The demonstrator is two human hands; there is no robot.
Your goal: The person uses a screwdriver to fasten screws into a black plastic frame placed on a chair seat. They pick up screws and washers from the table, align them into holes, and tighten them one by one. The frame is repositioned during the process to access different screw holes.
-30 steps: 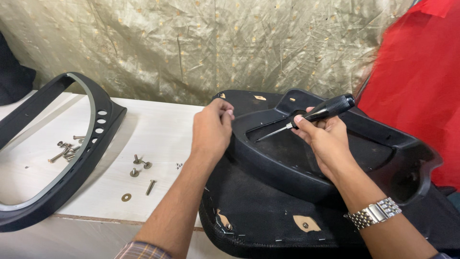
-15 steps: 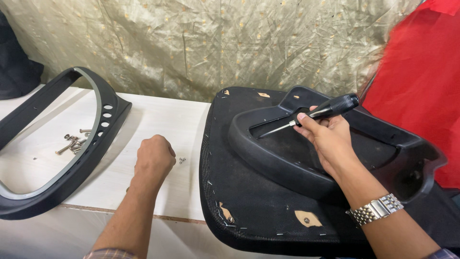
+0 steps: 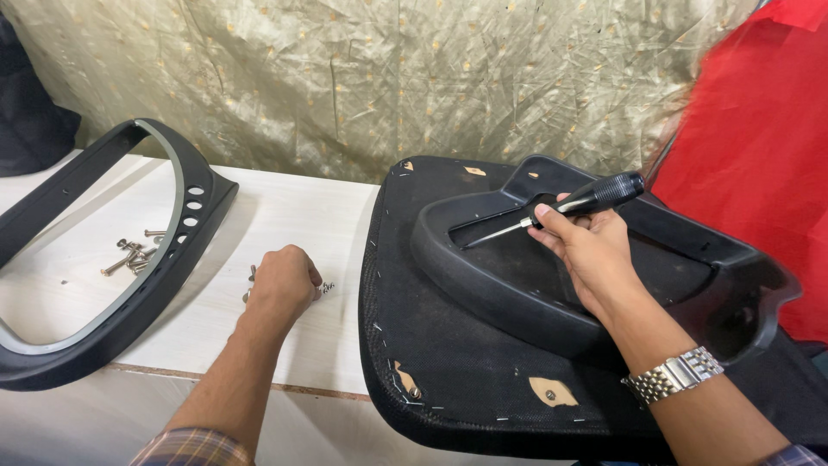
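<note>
Two hands were in my view at that instant: the left hand point(image 3: 283, 283) had curled into a loose fist on the white table point(image 3: 285, 207), knuckles up, over a few small screws point(image 3: 250, 285) whose ends poked out beside it; I couldn't tell whether the fingers had actually pinched one. The right hand point(image 3: 586, 250) was closed round a black-handled screwdriver point(image 3: 561, 210), its tip hanging over the hollow of the black plastic bracket point(image 3: 586, 285) that lay on the upturned seat pad point(image 3: 457, 362). My worry, as a judgement only: the screws were small and loose, so a clumsy pinch could have rolled one off the table edge, and the idle screwdriver tip could have scratched the bracket if that wrist had dropped. More screws point(image 3: 129, 255) lay inside the curved black frame point(image 3: 164, 259) on the left. Against the frame half a second before, little differed: the left fist had kept to the same spot by the screws, and the right hand had kept its grip, the screwdriver barely shifted.
</note>
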